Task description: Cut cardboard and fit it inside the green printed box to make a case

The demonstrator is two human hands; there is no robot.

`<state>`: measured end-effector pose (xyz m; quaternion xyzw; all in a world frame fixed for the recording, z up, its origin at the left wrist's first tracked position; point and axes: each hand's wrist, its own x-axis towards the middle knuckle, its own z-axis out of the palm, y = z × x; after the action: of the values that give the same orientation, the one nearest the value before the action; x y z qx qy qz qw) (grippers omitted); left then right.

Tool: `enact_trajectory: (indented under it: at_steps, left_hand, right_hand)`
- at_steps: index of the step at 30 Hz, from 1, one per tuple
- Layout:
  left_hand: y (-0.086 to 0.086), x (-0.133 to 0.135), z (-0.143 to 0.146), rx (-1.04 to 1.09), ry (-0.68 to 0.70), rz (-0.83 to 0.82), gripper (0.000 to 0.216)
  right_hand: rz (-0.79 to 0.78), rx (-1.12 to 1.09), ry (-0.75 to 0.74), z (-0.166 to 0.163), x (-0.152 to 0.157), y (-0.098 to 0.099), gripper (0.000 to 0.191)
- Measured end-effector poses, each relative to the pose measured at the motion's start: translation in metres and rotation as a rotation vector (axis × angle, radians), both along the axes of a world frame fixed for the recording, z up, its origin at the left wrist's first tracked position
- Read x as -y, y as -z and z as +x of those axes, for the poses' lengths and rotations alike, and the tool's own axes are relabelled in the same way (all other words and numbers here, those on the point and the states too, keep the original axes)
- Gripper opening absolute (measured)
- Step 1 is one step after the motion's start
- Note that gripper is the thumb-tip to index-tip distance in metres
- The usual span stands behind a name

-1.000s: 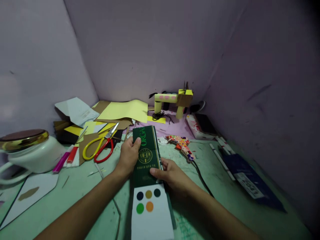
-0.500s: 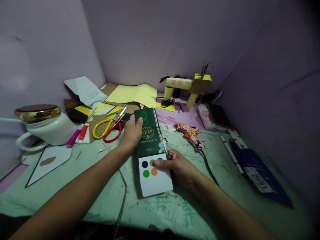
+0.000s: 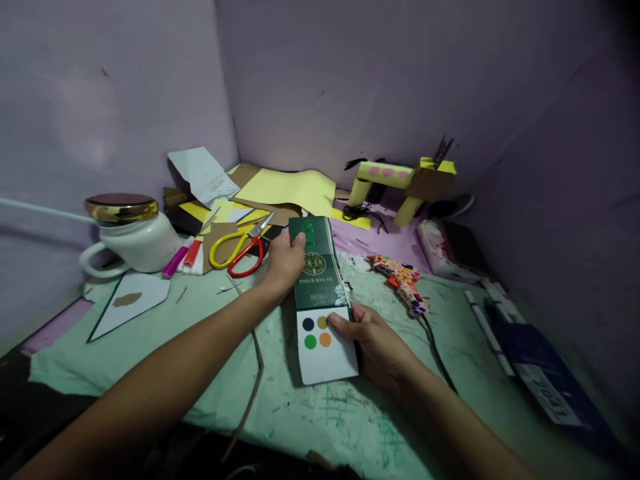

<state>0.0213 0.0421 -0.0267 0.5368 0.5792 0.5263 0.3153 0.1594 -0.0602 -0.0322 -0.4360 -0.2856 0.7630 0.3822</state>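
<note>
A flattened green and white carton (image 3: pixel 323 290) is held over the table in front of me, its white flap with coloured dots nearest to me. My left hand (image 3: pixel 287 261) grips its upper left edge, thumb lying on the green face. On the lower right side, my right hand (image 3: pixel 373 337) pinches the carton with the thumb on top near the dots; its other fingers are partly hidden behind. Just left of my left hand lie scissors (image 3: pixel 245 252) with one yellow and one red handle. A flower-patterned glue gun (image 3: pixel 400 280) rests to the right of the carton.
A white mug (image 3: pixel 137 243) with a gold lid stands at left beside markers (image 3: pixel 185 257). Coloured paper (image 3: pixel 293 190) is piled at the back. A yellow giraffe-like paper model (image 3: pixel 395 175) stands back right. A dark blue packet (image 3: pixel 550 380) lies at far right.
The whole view has shifted, so the table things and both hands appear farther right. Both hands keep their hold on the carton, which stays at nearly the same tilt.
</note>
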Motion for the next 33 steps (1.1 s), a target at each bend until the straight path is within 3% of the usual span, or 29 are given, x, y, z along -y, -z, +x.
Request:
enact_trajectory:
  at_steps: [6, 12, 17, 25, 33]
  left_hand:
    - [-0.004, 0.004, -0.001, 0.009, 0.032, 0.098, 0.021]
    - [-0.015, 0.016, 0.002, 0.008, 0.093, 0.169, 0.019]
    - [-0.016, 0.020, 0.005, -0.005, 0.121, 0.152, 0.020]
    - [-0.009, 0.018, 0.009, -0.020, 0.113, 0.052, 0.020]
    - [-0.014, 0.020, 0.004, 0.097, 0.279, 0.074, 0.028]
  right_hand:
    - [0.052, -0.006, 0.015, 0.002, 0.003, -0.002, 0.032]
    - [0.088, -0.098, -0.084, 0.003, 0.004, -0.007, 0.031]
    - [0.232, -0.044, 0.041, 0.008, -0.002, -0.006, 0.034]
    - [0.174, 0.040, 0.067, 0.012, -0.004, -0.002, 0.033]
    - [0.109, -0.019, 0.204, 0.021, -0.008, -0.014, 0.033]
